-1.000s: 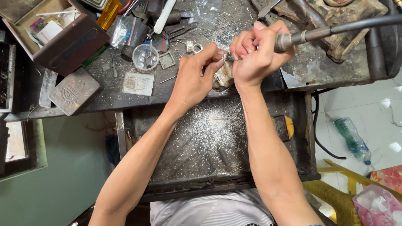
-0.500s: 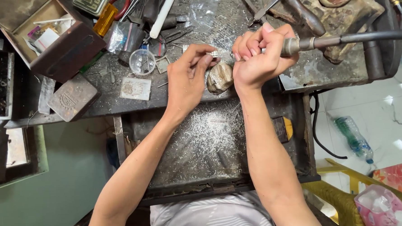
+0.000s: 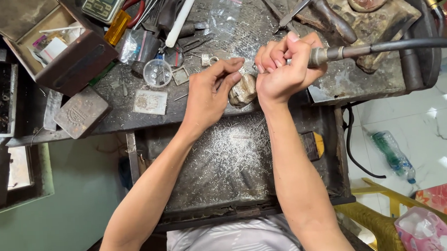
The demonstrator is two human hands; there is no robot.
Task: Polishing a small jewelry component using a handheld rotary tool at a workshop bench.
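My right hand [image 3: 284,70] is closed around the metal handpiece [image 3: 331,54] of a rotary tool, whose black flexible shaft [image 3: 416,44] runs off to the right. The tool's tip points left toward a small silvery workpiece [image 3: 246,68] pinched in the fingers of my left hand [image 3: 212,93]. Both hands rest over a worn wooden bench peg [image 3: 242,92] at the front edge of the dark workbench [image 3: 133,119]. The workpiece is mostly hidden by my fingers.
An open drawer [image 3: 220,171] below the bench holds metal filings. Left of the hands lie a flat metal plate [image 3: 150,102], a square block [image 3: 81,112], a clear round lid [image 3: 157,73] and an open wooden box [image 3: 59,52]. Pliers [image 3: 324,10] lie behind. A plastic bottle [image 3: 393,155] lies on the floor at right.
Both hands have stayed at the bench peg; the handpiece and fingers shifted only slightly, and my view has drifted a little.
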